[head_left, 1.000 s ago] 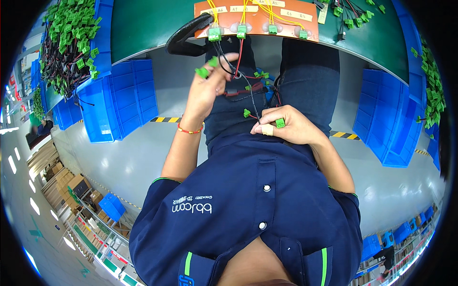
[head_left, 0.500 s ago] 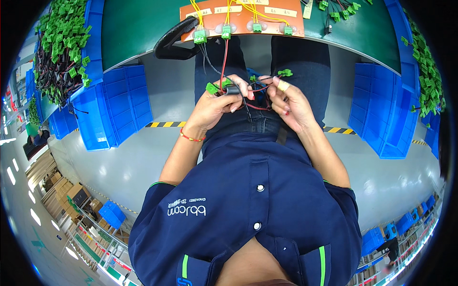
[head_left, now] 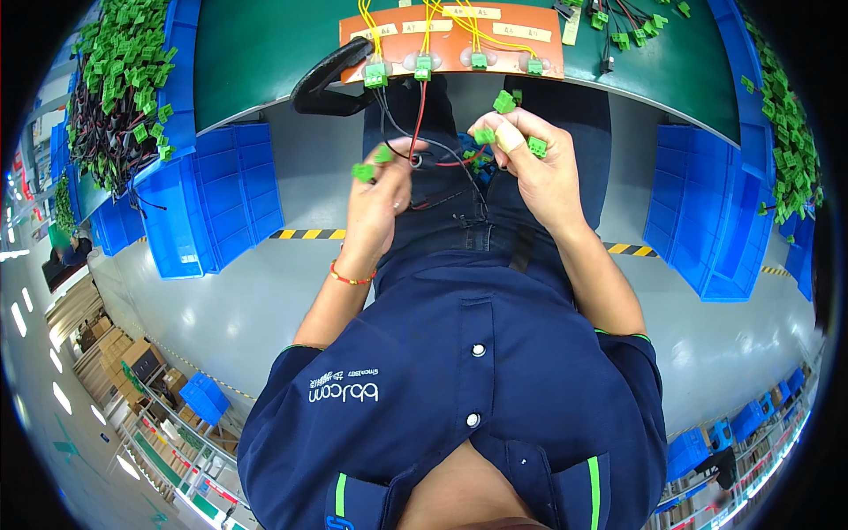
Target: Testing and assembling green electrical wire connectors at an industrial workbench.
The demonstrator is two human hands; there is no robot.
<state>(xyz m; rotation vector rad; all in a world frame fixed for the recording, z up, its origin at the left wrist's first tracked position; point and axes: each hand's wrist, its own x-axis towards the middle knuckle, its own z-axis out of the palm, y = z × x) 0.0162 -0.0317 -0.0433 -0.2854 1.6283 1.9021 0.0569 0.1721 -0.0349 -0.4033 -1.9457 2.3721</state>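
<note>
Has just drawn both bare hands apart: half a second ago, close to each other above the lap; now, with a plain gap between. Has turned and lifted the right hand [head_left: 549, 181] toward the dark green counter [head_left: 265, 53], and now shows three small green plastic connectors at its fingers: an upper connector [head_left: 504, 102] beyond the tips, a middle connector [head_left: 484, 136] at the thumb, and an outer connector [head_left: 536, 147] on the other side. Seems to pinch the middle connector, close to a thin red wire [head_left: 473, 160].

At the left hand [head_left: 375, 199], shows curled fingers with two more green connectors [head_left: 362, 172] beside them; because of blur, cannot tell if pinching firmly or only hooking.

Has not changed the plugging at the orange rectangular board [head_left: 526, 18] on the counter edge: still shows thin black wires [head_left: 382, 93] and a red hanging wire [head_left: 420, 110] at its green sockets [head_left: 375, 73]. By judgement, now handles loose connector ends separately, one group at each hand, while leaving the board ends attached.
</note>
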